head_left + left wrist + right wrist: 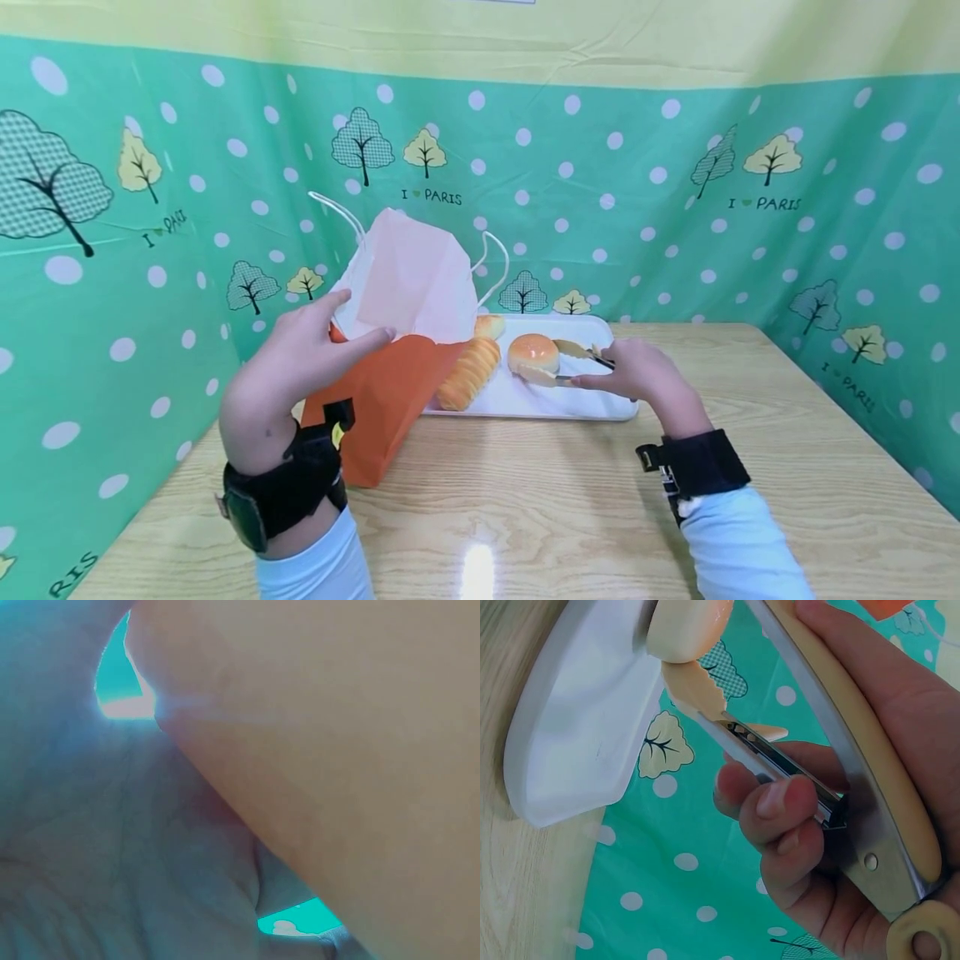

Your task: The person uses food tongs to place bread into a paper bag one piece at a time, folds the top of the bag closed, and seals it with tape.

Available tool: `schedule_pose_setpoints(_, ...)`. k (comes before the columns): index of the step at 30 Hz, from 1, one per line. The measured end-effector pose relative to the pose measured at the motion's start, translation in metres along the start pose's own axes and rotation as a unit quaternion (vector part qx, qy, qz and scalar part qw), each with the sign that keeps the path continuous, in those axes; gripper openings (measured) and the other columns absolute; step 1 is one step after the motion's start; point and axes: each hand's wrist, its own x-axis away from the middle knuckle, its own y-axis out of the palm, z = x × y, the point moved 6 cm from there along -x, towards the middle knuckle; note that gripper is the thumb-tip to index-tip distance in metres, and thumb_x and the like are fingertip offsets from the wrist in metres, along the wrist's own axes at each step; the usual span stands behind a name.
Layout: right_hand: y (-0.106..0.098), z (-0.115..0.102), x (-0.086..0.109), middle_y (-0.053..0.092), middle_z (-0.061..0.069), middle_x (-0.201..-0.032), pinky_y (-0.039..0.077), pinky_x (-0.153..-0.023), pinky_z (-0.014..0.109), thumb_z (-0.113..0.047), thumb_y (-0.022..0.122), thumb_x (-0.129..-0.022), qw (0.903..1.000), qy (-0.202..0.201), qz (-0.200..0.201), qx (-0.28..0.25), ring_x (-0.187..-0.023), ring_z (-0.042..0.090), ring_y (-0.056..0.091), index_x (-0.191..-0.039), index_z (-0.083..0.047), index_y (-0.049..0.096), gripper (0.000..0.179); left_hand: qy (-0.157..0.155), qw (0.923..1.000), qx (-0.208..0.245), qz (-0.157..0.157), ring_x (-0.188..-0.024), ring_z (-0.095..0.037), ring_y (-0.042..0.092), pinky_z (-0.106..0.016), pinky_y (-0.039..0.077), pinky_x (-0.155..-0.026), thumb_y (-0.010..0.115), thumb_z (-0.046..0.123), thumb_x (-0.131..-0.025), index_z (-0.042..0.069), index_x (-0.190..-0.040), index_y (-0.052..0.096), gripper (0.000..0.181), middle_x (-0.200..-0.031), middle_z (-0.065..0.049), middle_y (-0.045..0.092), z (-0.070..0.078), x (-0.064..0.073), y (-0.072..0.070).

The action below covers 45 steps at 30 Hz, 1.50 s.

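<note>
My right hand (637, 367) grips a pair of tongs (877, 765) with beige handles and metal arms. The tong tips lie on either side of a round glossy bun (533, 353) on a white tray (577, 402). In the right wrist view, one beige tip is right against the pale side of the bun (686, 630). On the left, my left hand (292, 358) holds the rim of an orange paper bag (382, 396), thumb along the front edge. The bag is tilted, its white inside facing me. Skin fills most of the left wrist view.
A long ridged bread roll (470, 375) lies on the tray left of the bun, partly behind the bag. Another bread piece (490, 326) is behind it. White cord handles (495, 267) stick up from the bag. A patterned green curtain (637, 233) surrounds the wooden table (525, 500).
</note>
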Motion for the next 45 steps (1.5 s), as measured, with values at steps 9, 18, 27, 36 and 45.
schedule_pose_setpoints(9,-0.027,-0.006,0.006,0.032,0.001,-0.059,0.027,-0.044,0.029,-0.07,0.06,-0.069,0.9952,-0.013,0.097,-0.002,-0.05,0.017,0.038,-0.066,-0.011,0.053,0.06,0.005,1.0,-0.001,0.002,-0.096,-0.03,0.047,-0.042,0.04,-0.077,0.048,0.07,-0.079,0.003,-0.149,0.014,0.102,-0.084,-0.015,0.047,0.0,-0.002,-0.001)
schedule_pose_setpoints(18,-0.065,-0.02,0.026,0.023,0.001,-0.056,0.024,-0.043,0.031,-0.07,0.056,-0.074,0.9815,0.018,0.183,-0.052,-0.049,0.018,0.029,-0.079,-0.007,0.061,0.063,0.006,1.0,0.005,0.0,-0.105,-0.034,0.044,-0.051,0.043,-0.085,0.047,0.068,-0.081,0.002,-0.148,0.014,0.101,-0.114,-0.025,0.052,0.0,-0.002,-0.001)
schedule_pose_setpoints(27,-0.097,-0.036,0.052,0.025,0.003,-0.057,0.023,-0.043,0.033,-0.069,0.053,-0.076,0.9682,0.02,0.238,-0.074,-0.051,0.02,0.025,-0.075,-0.007,0.054,0.062,0.007,0.9999,0.011,-0.003,-0.121,-0.038,0.037,-0.061,0.037,-0.099,0.048,0.066,-0.082,0.002,-0.148,0.015,0.098,-0.145,-0.028,0.034,-0.001,-0.002,-0.003)
schedule_pose_setpoints(36,-0.118,-0.042,0.073,0.037,0.005,-0.052,0.031,-0.043,0.036,-0.073,0.054,-0.072,0.9555,0.045,0.274,-0.1,-0.052,0.026,0.04,-0.115,-0.01,0.064,0.078,0.007,0.9999,0.01,-0.002,-0.117,-0.037,0.039,-0.06,0.039,-0.098,0.047,0.067,-0.082,0.002,-0.149,0.014,0.099,-0.131,-0.028,0.046,0.0,-0.002,-0.003)
schedule_pose_setpoints(45,-0.126,-0.049,0.084,0.047,0.007,-0.055,0.033,-0.047,0.037,-0.071,0.055,-0.073,0.9523,0.043,0.281,-0.112,-0.059,0.026,0.044,-0.122,-0.012,0.061,0.076,0.009,1.0,-0.002,0.002,-0.106,-0.033,0.044,-0.053,0.043,-0.089,0.047,0.068,-0.081,0.003,-0.149,0.016,0.099,-0.09,-0.018,0.052,-0.001,-0.003,-0.003)
